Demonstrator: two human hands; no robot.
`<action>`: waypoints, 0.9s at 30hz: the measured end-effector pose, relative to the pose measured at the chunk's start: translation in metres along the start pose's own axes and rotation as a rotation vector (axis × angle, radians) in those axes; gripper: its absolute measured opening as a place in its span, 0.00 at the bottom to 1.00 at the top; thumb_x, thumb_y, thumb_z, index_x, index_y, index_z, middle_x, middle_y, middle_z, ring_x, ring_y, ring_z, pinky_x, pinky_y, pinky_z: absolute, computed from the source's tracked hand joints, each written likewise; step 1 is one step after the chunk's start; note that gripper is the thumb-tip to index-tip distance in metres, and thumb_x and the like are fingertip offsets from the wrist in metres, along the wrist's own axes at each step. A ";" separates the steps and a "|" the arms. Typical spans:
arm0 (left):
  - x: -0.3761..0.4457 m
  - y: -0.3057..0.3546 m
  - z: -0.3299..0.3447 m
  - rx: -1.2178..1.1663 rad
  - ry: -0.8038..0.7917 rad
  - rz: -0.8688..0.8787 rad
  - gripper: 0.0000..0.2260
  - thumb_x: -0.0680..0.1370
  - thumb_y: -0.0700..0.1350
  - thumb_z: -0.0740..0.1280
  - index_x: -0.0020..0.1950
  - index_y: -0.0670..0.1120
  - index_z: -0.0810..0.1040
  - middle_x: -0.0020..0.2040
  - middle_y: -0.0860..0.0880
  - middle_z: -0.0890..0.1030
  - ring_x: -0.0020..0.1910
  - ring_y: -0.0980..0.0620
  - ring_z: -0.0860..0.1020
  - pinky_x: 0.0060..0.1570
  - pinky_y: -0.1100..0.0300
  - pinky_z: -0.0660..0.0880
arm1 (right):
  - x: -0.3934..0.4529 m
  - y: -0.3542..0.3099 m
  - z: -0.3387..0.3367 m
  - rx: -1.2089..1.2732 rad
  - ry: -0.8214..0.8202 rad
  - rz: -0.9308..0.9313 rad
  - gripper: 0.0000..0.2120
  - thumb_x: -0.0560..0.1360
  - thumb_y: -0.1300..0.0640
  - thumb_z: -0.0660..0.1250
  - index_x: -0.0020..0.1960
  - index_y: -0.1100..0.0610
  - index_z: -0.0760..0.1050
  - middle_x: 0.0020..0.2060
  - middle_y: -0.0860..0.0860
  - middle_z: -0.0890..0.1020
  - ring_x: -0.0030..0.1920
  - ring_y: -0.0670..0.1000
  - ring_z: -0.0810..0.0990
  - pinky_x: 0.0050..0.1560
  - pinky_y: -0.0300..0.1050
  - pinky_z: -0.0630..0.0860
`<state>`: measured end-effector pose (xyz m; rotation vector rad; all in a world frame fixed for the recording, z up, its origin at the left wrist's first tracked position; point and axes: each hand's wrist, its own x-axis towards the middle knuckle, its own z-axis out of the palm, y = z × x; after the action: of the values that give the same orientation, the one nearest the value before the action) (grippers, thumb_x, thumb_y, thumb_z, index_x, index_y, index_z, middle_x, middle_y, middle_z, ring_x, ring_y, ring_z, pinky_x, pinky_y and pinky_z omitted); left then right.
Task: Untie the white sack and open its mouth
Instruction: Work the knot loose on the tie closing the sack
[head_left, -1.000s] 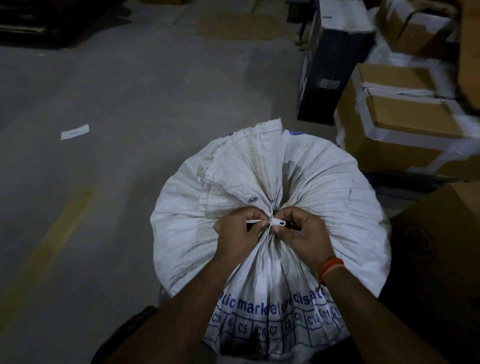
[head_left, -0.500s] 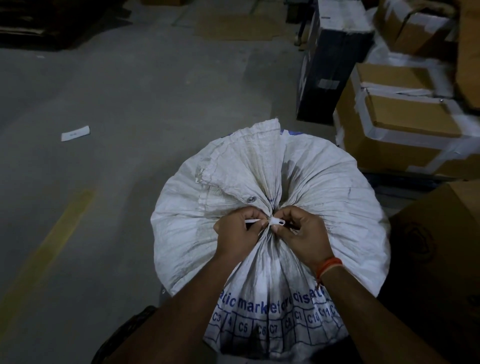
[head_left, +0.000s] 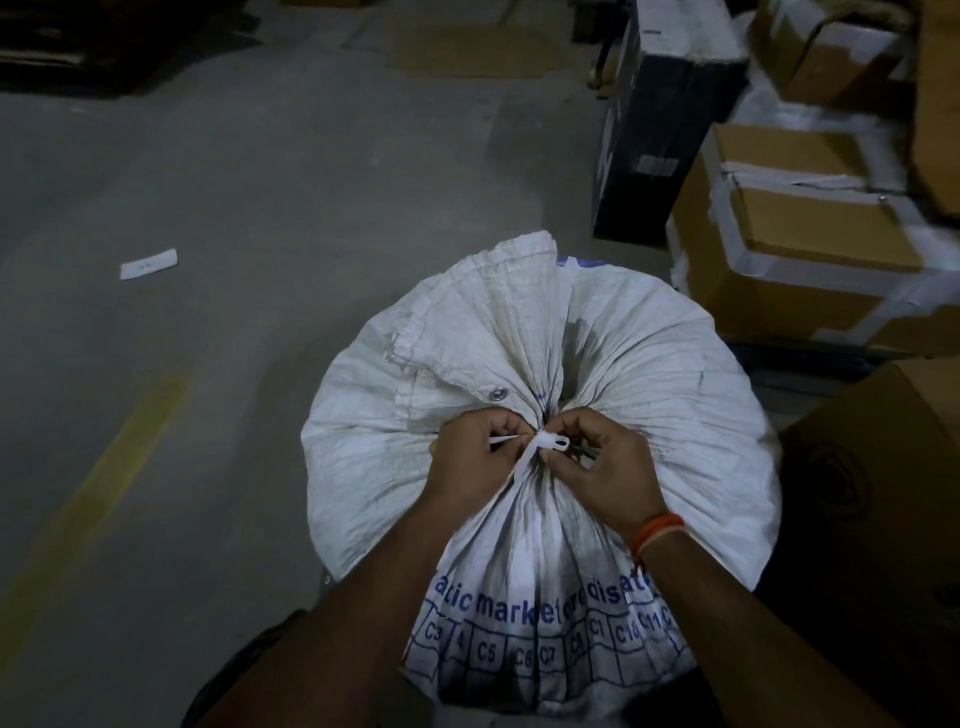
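Note:
A full white woven sack with blue print stands upright on the floor below me. Its mouth is gathered into a bunch at the middle and bound by a thin white tie. Above the tie the loose top of the sack fans out, with a metal eyelet showing. My left hand pinches the tie's free end on the left side. My right hand pinches the knot with its small loop on the right. An orange band sits on my right wrist.
Taped cardboard boxes and a black box are stacked at the right. Another brown box stands close to the sack's right side. Grey concrete floor with a yellow line and a white paper scrap lies to the left.
Hardly anything differs: both hands stay pinched on the tie at the sack's neck, with only slight finger shifts. The sack remains tied.

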<state>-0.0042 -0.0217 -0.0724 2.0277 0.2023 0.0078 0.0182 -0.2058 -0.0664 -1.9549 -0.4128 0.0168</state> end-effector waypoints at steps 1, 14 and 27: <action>0.000 0.000 -0.002 -0.011 -0.014 0.004 0.03 0.76 0.43 0.75 0.45 0.50 0.88 0.42 0.55 0.88 0.45 0.58 0.85 0.53 0.51 0.83 | 0.000 0.000 0.000 0.004 0.005 0.003 0.08 0.72 0.63 0.77 0.47 0.52 0.83 0.42 0.45 0.86 0.44 0.46 0.84 0.47 0.44 0.81; -0.001 0.001 0.005 -0.031 0.030 -0.056 0.04 0.75 0.41 0.75 0.44 0.50 0.88 0.42 0.55 0.88 0.44 0.56 0.86 0.52 0.52 0.84 | -0.001 0.003 0.001 -0.005 0.010 0.027 0.11 0.70 0.65 0.77 0.47 0.51 0.84 0.43 0.43 0.86 0.46 0.46 0.85 0.50 0.45 0.82; -0.001 0.003 0.006 -0.065 0.049 -0.072 0.10 0.76 0.40 0.74 0.40 0.55 0.86 0.41 0.54 0.88 0.44 0.55 0.86 0.51 0.50 0.84 | 0.001 -0.002 0.001 -0.069 0.003 -0.026 0.09 0.71 0.63 0.77 0.46 0.51 0.82 0.40 0.45 0.85 0.42 0.45 0.83 0.45 0.43 0.80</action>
<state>-0.0039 -0.0286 -0.0719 1.9559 0.3024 0.0182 0.0184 -0.2043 -0.0651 -2.0167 -0.4419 -0.0167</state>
